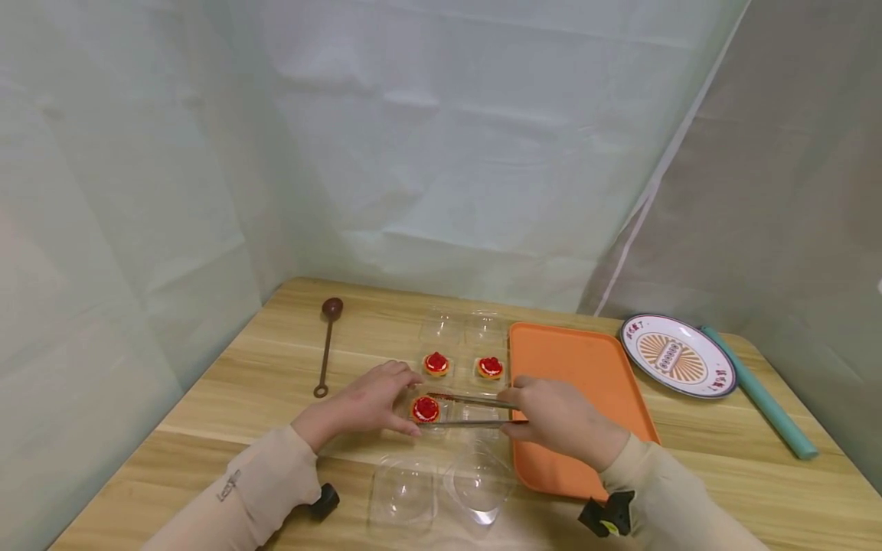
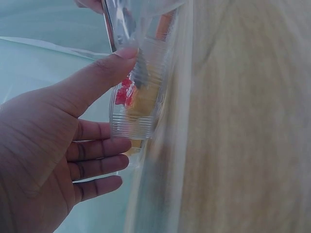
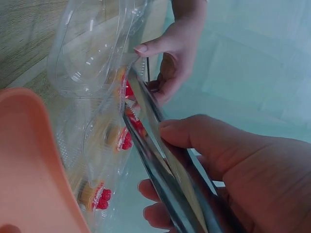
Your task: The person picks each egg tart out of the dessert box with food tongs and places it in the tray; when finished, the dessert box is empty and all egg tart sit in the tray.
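Observation:
My right hand (image 1: 561,417) grips a pair of metal tongs (image 3: 158,160), thumb on one arm and fingers on the other. The tong arms stand apart, with their ends on either side of a red-topped tart (image 1: 426,409) in a clear plastic box. At the box's left side, my left hand (image 1: 368,403) has its fingers extended and thumb apart. In the left wrist view, the thumb and fingertips lie at the edges of that clear box (image 2: 133,128). Two more tarts, one at back left (image 1: 436,363) and one at back right (image 1: 490,368), sit in clear boxes behind.
Right of the boxes lies an orange tray (image 1: 579,356); beyond it are a patterned plate (image 1: 678,356) and a teal tube (image 1: 765,398). A brown ladle (image 1: 328,344) rests at the left. Clear lids (image 1: 403,493) spread toward the front edge.

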`<move>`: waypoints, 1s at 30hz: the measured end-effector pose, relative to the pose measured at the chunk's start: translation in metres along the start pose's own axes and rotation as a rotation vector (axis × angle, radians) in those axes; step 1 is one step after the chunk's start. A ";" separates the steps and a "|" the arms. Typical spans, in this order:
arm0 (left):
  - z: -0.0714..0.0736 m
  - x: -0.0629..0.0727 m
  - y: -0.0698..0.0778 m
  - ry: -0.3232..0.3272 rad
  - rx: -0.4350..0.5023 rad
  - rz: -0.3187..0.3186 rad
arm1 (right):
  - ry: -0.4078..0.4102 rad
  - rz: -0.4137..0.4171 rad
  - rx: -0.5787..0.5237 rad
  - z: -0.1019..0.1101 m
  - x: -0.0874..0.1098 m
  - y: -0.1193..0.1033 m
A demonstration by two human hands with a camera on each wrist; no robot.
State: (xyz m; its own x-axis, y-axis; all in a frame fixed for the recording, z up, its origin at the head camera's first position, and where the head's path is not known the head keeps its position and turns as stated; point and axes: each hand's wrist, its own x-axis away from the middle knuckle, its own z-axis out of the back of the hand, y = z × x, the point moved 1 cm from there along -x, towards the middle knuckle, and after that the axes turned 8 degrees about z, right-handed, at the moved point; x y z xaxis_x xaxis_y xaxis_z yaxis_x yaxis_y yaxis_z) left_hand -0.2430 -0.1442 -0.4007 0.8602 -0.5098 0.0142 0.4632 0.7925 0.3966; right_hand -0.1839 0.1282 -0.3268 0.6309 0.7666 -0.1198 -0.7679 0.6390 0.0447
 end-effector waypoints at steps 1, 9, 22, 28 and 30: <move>0.000 0.000 0.000 -0.001 -0.001 0.000 | 0.000 0.001 -0.003 0.001 0.000 0.000; -0.001 -0.001 0.001 0.001 0.001 -0.002 | -0.003 0.018 -0.006 0.001 0.000 0.000; -0.004 -0.001 0.001 0.001 -0.009 -0.001 | 0.049 0.018 -0.031 0.000 0.011 0.001; -0.001 0.000 0.000 0.003 -0.025 -0.004 | 0.094 -0.029 -0.074 0.006 0.019 0.001; 0.000 0.000 0.000 0.003 -0.024 -0.009 | 0.099 -0.042 -0.079 0.010 0.021 0.001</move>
State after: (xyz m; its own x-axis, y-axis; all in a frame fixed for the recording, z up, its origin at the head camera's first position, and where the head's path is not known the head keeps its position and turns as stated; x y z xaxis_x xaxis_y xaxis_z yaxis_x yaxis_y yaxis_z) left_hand -0.2432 -0.1438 -0.4006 0.8566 -0.5159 0.0078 0.4760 0.7959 0.3742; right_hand -0.1699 0.1457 -0.3195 0.6518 0.7265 -0.2173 -0.7496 0.6607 -0.0398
